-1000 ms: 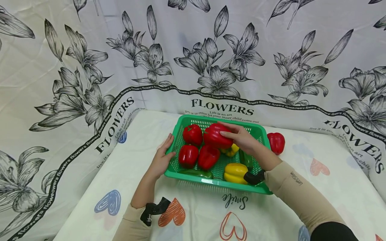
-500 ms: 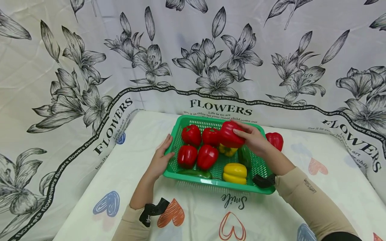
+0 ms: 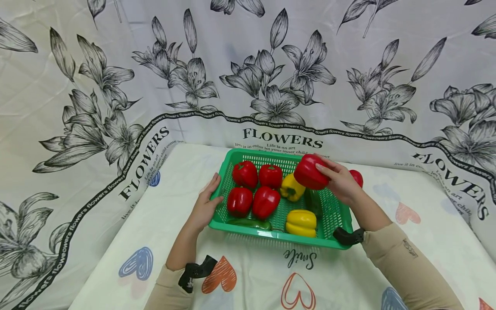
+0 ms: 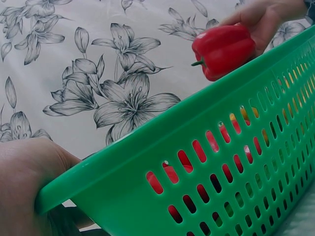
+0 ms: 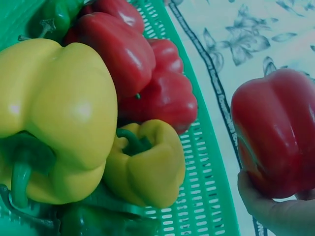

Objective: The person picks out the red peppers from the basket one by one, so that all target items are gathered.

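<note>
My right hand (image 3: 341, 178) grips a red bell pepper (image 3: 310, 172) and holds it in the air above the far right part of a green perforated basket (image 3: 232, 221). The same held pepper (image 4: 224, 49) (image 5: 275, 132) shows in both wrist views, above the basket's rim. My left hand (image 3: 205, 204) holds the basket's left rim (image 4: 118, 167), thumb inside. In the basket lie several red peppers (image 3: 253, 187), two yellow peppers (image 3: 301, 222) (image 5: 59, 118) and green peppers (image 3: 249, 223).
Another red pepper (image 3: 355, 176) sits on the table just right of the basket, mostly hidden behind my right hand. The table has a white cloth with heart prints (image 3: 221, 273). A flower-printed drape (image 3: 271, 86) hangs right behind it.
My right hand has carried the red pepper from over the basket's middle to the right and slightly up, toward the far right rim. The left hand stays on the basket.
</note>
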